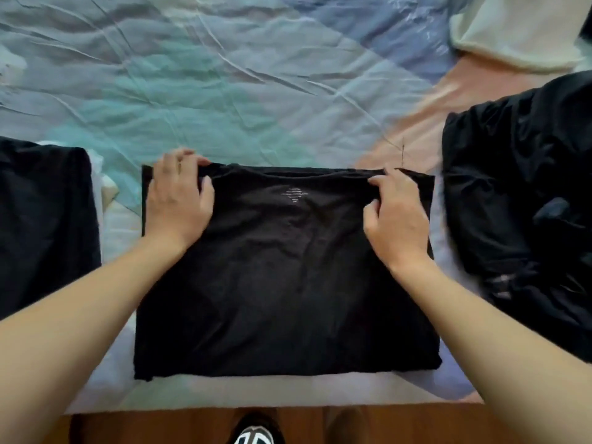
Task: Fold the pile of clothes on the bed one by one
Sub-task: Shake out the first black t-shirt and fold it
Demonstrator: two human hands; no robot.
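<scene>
A black shirt (282,283) lies flat on the bed as a rectangle, with a small pale print near its far edge. My left hand (177,200) grips the shirt's far left corner, fingers curled over the edge. My right hand (395,216) pinches the far edge near the right corner. A heap of unfolded black clothes (519,203) lies to the right. A folded black garment (45,219) sits to the left.
The bed (224,91) is covered by a wrinkled sheet in teal, blue and pink. A cream-white cloth (512,30) lies at the far right corner. Wooden floor (352,424) and a shoe (256,432) show below the bed's near edge.
</scene>
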